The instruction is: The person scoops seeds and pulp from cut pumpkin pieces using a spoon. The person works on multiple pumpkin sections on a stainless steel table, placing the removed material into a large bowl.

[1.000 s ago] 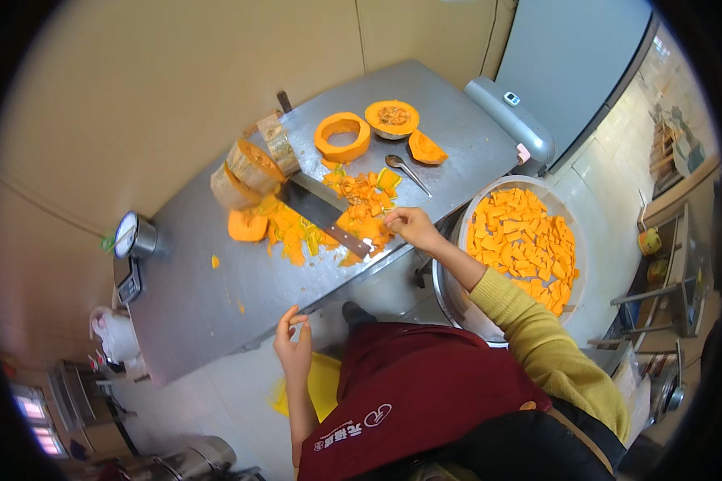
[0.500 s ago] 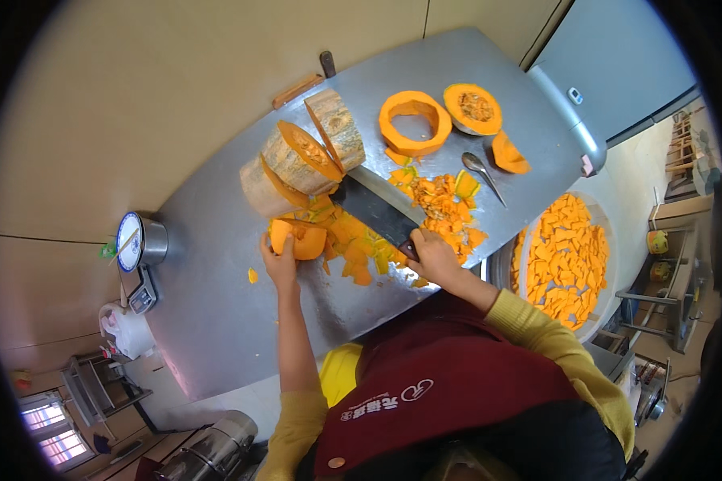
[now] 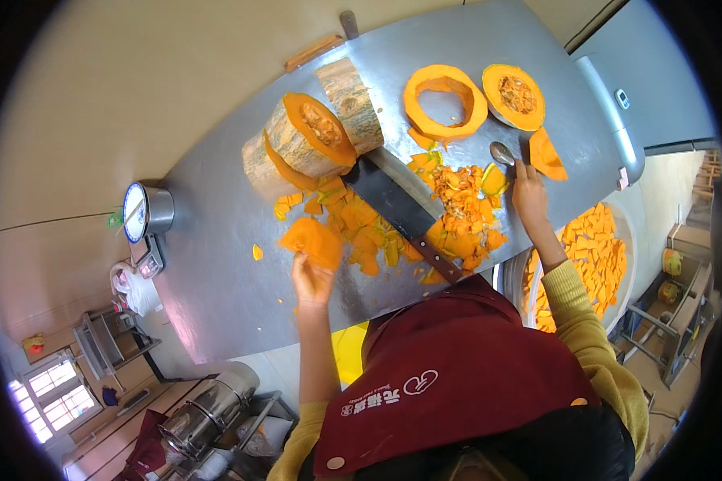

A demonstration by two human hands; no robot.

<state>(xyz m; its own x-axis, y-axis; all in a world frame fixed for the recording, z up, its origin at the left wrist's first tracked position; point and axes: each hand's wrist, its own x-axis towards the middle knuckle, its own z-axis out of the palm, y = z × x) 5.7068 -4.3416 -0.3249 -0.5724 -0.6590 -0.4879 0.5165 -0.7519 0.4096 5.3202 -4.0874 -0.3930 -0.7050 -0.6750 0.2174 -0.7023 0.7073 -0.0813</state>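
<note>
My left hand (image 3: 313,282) is closed on a cut piece of orange pumpkin (image 3: 311,242), held a little above the table and slightly blurred. At the right, my right hand (image 3: 529,196) is closed round the handle of a metal spoon (image 3: 501,152); its bowl shows beyond my fingers and most of the handle is hidden. Between my hands a broad cleaver (image 3: 395,205) lies on pumpkin peelings (image 3: 363,232), its wooden handle toward me. Seedy pulp scraps (image 3: 461,200) are heaped to its right. Large unpeeled pumpkin sections (image 3: 297,140) lie beyond the cleaver.
At the far right of the metal table (image 3: 225,264) sit a peeled pumpkin ring (image 3: 417,120), a seeded pumpkin end (image 3: 517,98) and a wedge (image 3: 547,156). A tub (image 3: 630,256) of pumpkin pieces stands by the right edge. A metal pot (image 3: 159,210) and a scale (image 3: 149,260) are left.
My right hand has let go of the cleaver, moved right and forward, and taken hold of the spoon. The pumpkin piece in my left hand has been lifted and turned. The view has shifted.
</note>
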